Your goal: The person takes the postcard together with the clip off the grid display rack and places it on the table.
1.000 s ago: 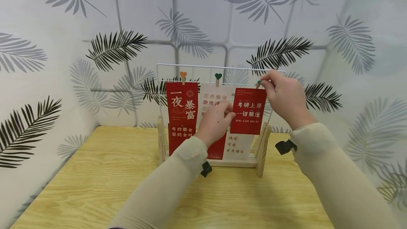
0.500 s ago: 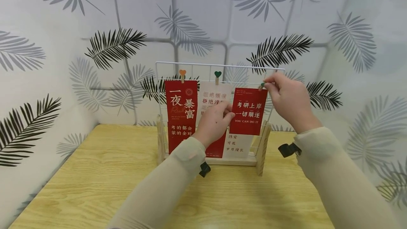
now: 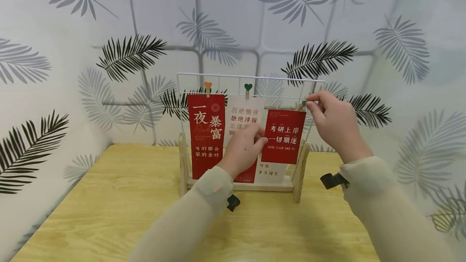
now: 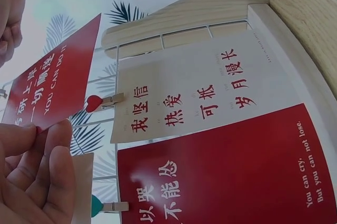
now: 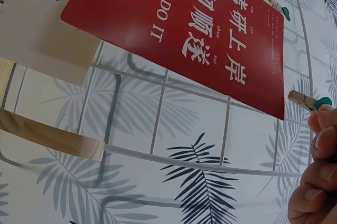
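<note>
My left hand (image 3: 243, 148) pinches the left edge of a red card (image 3: 283, 136) with white lettering, held in front of a white wire-grid rack with a wooden base (image 3: 299, 179). In the left wrist view, its thumb and fingers grip the card's edge. At the card's upper right, my right hand (image 3: 336, 124) pinches a small wooden clothespin (image 5: 301, 99) by its green heart end. The right wrist view shows the clothespin's tip just off the card's edge. Behind the red card hangs a white card (image 4: 195, 89), held by a clothespin with a red heart (image 4: 97, 103).
Other cards hang on the rack: a red one (image 3: 206, 126) at left under an orange-heart clothespin (image 3: 208, 88), and a white one (image 3: 242, 110) under a green-heart clothespin (image 3: 248, 90). The rack stands on a wood-grain table (image 3: 127, 197) before a leaf-patterned backdrop (image 3: 225, 23).
The red card has dropped lower against the rack, still in my left hand. My right hand, with the clothespin, has shifted a little right and down.
</note>
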A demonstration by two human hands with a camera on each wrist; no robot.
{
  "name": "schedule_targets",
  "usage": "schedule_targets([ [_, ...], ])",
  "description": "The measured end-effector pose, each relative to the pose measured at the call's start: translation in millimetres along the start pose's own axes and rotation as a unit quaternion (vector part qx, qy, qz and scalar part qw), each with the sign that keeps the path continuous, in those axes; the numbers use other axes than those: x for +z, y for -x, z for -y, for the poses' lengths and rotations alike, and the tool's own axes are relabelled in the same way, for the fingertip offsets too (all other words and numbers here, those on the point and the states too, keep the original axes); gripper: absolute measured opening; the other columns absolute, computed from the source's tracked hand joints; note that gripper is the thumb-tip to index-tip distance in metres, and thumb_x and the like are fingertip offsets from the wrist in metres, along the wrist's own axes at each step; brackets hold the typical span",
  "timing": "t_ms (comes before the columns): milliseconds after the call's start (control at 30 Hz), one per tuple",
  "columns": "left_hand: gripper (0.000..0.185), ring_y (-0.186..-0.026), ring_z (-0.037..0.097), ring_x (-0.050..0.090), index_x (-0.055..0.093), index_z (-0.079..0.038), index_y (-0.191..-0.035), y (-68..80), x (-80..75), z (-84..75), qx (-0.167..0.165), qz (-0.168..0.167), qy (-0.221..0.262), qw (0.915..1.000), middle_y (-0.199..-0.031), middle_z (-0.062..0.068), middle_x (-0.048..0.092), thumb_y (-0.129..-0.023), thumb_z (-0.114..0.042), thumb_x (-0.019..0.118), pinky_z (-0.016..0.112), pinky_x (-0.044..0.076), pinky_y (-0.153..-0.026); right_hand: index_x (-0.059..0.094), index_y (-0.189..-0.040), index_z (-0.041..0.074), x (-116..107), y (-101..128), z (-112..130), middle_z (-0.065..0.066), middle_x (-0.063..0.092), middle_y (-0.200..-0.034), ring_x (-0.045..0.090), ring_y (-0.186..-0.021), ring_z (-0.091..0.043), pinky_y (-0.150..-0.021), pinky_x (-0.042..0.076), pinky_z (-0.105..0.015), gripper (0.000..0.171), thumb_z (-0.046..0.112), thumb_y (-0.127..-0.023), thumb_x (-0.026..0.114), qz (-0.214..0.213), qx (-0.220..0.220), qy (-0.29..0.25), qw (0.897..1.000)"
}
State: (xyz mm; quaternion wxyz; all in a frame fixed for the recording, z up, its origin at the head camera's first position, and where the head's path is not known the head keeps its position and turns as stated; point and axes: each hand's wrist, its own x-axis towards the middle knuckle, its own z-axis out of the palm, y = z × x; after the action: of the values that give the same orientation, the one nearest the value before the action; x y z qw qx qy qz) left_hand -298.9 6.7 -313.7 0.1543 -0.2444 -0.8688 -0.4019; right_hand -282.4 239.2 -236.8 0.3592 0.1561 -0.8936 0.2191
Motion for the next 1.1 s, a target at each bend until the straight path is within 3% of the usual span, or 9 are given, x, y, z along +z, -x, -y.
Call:
schedule_targets([
  [133, 0.007, -0.075, 0.012, 0.058, 0.06, -0.02, -0.103, 7.3, 0.5, 2.7, -0.006, 0.006, -0.004, 1.0, -0.083, -0.009, 0.062, -0.101, -0.026, 0.065, 0.027, 0.051, -0.068, 0.065, -0.118, 0.011, 3.9, 11.1, -3.0, -0.004, 0.055, -0.072, 0.042, -0.051, -0.022, -0.048, 0.036, -0.036, 0.03, 0.036, -0.106, 0.052, -0.002, 0.018, -0.023, 1.0],
  [300, 0.006, -0.071, 0.012, 0.058, 0.059, -0.022, -0.102, 14.5, 1.2, 5.9, -0.004, 0.011, 0.0, 0.9999, -0.081, -0.01, 0.062, -0.101, -0.023, 0.065, 0.027, 0.051, -0.064, 0.065, -0.116, 0.009, 6.2, 19.6, -6.0, -0.004, 0.051, -0.069, 0.041, -0.051, -0.021, -0.047, 0.035, -0.035, 0.028, 0.032, -0.106, 0.054, -0.02, 0.008, -0.028, 0.999],
  [1100, 0.004, -0.077, 0.013, 0.058, 0.063, -0.02, -0.1, 33.1, 8.7, 12.7, -0.017, 0.028, 0.039, 0.9987, -0.086, -0.009, 0.062, -0.099, -0.021, 0.067, 0.028, 0.052, -0.069, 0.068, -0.114, 0.009, 7.7, 45.0, -19.0, 0.0, 0.05, -0.065, 0.039, -0.05, -0.017, -0.048, 0.034, -0.033, 0.021, 0.025, -0.104, 0.058, -0.013, 0.017, -0.051, 0.998],
])
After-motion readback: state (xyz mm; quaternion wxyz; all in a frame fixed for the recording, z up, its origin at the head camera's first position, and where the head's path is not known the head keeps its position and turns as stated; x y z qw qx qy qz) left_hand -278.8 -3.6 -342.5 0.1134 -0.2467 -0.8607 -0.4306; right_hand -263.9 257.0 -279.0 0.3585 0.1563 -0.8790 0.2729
